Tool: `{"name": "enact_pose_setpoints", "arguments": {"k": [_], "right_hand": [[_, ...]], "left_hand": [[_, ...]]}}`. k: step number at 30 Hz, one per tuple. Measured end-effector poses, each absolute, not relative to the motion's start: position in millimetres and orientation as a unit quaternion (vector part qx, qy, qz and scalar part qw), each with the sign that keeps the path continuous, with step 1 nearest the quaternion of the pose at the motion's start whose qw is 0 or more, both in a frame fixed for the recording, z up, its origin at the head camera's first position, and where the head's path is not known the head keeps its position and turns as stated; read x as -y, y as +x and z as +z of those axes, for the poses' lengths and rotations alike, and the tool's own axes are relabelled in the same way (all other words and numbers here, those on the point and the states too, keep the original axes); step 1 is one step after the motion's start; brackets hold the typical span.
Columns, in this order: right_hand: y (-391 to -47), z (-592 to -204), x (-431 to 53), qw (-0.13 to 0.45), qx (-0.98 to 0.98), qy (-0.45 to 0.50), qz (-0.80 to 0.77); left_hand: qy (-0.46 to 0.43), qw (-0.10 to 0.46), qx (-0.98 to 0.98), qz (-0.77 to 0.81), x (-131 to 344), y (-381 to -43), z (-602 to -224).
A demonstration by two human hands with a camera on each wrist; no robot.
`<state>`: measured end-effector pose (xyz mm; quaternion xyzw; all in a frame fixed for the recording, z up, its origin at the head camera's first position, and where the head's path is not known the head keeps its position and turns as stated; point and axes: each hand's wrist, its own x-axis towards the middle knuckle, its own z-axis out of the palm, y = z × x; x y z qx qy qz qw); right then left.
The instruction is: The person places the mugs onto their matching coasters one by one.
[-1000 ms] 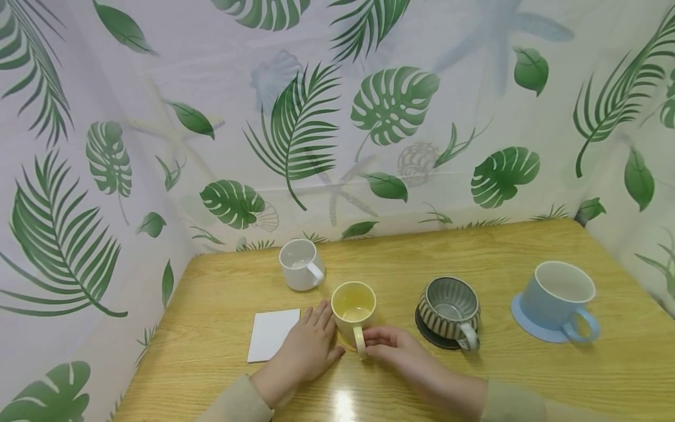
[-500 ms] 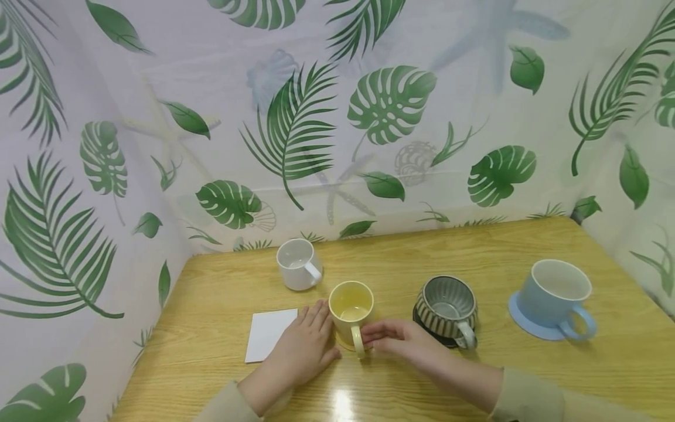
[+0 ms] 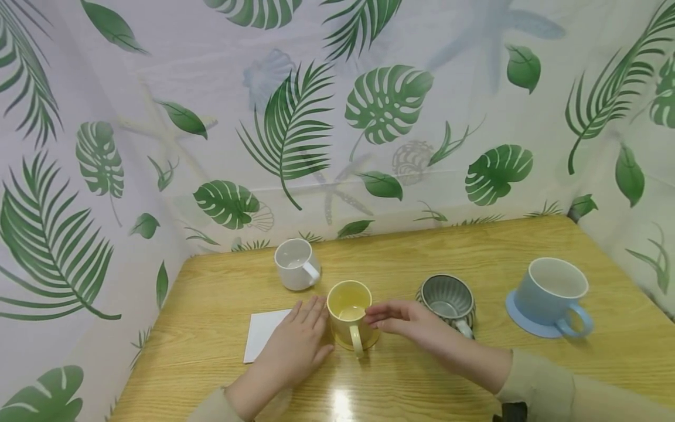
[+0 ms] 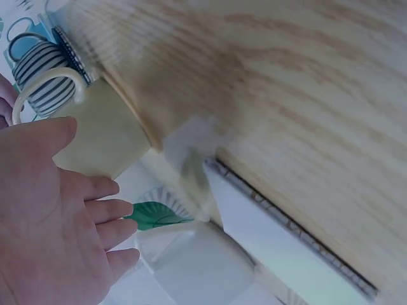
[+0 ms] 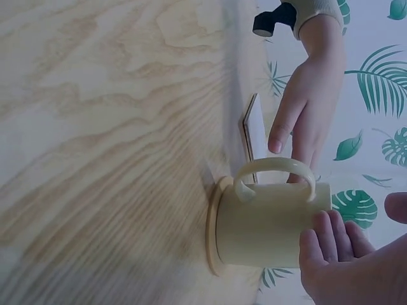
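Observation:
A yellow mug (image 3: 343, 329) stands upright on a round yellow coaster (image 3: 373, 339), its handle toward the person. Along the mug's left side lies my left hand (image 3: 296, 340), fingers straight and pointing away; the left wrist view shows its palm facing the mug, with nothing held. From the right, my right hand (image 3: 403, 319) has its fingertips at the mug's upper wall, near the rim. In the right wrist view the fingers of that hand (image 5: 350, 273) are extended and overlap the mug's side (image 5: 267, 232). Neither hand curls round the handle.
A white square coaster (image 3: 260, 334) lies partly under the left hand's outline. Behind it stands a white mug (image 3: 294, 274). To the right are a grey striped mug (image 3: 447, 299), partly hidden by the right arm, and a blue mug (image 3: 545, 296) on a blue coaster (image 3: 527, 325).
My right hand has moved from beside the handle up to the mug's rim, uncovering the coaster's right side. My left hand has drawn back slightly toward the person. The head view has shifted a little.

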<state>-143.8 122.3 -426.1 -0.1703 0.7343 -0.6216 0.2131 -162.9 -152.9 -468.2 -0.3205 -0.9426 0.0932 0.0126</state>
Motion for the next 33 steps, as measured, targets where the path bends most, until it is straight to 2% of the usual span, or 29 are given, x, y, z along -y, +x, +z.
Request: {"name": "enact_pose_setpoints", "arguments": {"k": [9, 18, 33], "right_hand": [[-154.7, -417.4, -120.9, 0.203, -0.733, -0.155, -0.63], [-167.0, -407.9, -116.8, 0.194, -0.74, -0.146, -0.627], [-189.0, -406.6, -110.2, 0.193, -0.736, -0.135, -0.635]], "left_hand": [[-0.31, 0.03, 0.948, 0.071, 160.7, -157.8, -450.6], [-0.308, 0.071, 0.947, 0.05, 171.1, -156.0, -440.0], [-0.288, 0.066, 0.955, 0.004, 195.0, -161.5, -432.5]]}}
